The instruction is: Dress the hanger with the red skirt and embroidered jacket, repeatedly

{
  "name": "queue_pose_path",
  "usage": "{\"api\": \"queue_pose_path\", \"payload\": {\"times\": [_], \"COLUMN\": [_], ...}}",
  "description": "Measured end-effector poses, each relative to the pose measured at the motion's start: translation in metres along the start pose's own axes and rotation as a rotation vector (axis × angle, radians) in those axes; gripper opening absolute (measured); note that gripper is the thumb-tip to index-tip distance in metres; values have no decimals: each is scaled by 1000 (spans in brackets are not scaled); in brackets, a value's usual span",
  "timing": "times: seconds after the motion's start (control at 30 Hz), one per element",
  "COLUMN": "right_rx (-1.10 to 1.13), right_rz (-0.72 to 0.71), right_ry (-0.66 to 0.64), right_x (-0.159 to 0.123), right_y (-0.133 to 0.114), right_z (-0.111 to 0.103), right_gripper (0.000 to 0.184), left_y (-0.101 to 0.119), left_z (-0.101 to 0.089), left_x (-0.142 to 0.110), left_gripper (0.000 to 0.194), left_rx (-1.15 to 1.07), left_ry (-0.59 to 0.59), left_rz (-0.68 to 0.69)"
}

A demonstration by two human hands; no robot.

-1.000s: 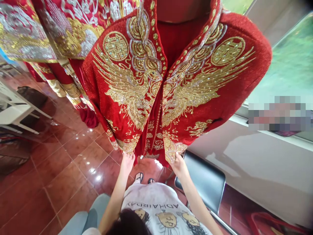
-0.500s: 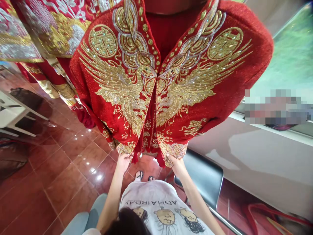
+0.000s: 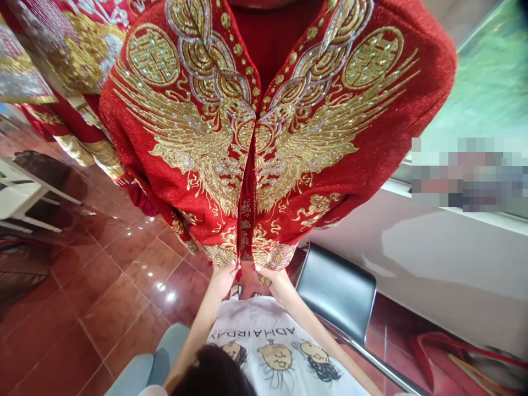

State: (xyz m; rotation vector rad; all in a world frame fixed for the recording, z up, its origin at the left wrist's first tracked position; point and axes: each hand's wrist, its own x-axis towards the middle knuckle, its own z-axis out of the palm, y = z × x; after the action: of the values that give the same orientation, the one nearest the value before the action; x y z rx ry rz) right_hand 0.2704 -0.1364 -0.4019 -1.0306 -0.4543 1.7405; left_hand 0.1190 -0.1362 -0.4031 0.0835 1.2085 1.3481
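A red jacket (image 3: 193, 181) with gold phoenix embroidery and sequins hangs upright before me, its front edges meeting at mid-chest and parting lower down. My left hand (image 3: 226, 275) pinches the bottom front corner of the left panel. On the other side of the opening, my right hand (image 3: 274, 278) grips the matching corner of the right panel, thumb on top of the cloth. The remaining fingers of both hands are partly hidden beneath the hem. Only a narrow gap separates the two corners. Inside the opening, a zipper edge and gold-patterned red cloth show.
Other embroidered red garments (image 3: 82, 55) hang at the upper left. A white chair (image 3: 20, 192) stands on the tiled floor (image 3: 136, 308) at left. A black-seated chair (image 3: 338, 291) is at my right, by the wall (image 3: 433, 258). A blue-grey seat (image 3: 165, 352) sits behind my left arm.
Both hands have come closer together, drawing the two lower corners inward and narrowing the front opening. The jacket appears slightly larger and higher in view.
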Motion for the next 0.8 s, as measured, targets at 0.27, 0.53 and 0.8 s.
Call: {"api": "queue_pose_path", "payload": {"times": [0.27, 0.53, 0.8], "right_rx": [95, 135, 96], "right_rz": [-1, -18, -32], "right_ry": [-48, 10, 0], "right_x": [-13, -7, -7], "right_y": [4, 2, -1], "right_z": [17, 14, 18], "right_gripper": [44, 40, 39], "left_y": [-14, -15, -22], "left_z": [30, 34, 32], "left_x": [-23, -26, -20], "left_gripper": [59, 74, 67], "left_rx": [-84, -80, -60], "left_ry": [-219, -136, -203], "left_rz": [198, 233, 302]}}
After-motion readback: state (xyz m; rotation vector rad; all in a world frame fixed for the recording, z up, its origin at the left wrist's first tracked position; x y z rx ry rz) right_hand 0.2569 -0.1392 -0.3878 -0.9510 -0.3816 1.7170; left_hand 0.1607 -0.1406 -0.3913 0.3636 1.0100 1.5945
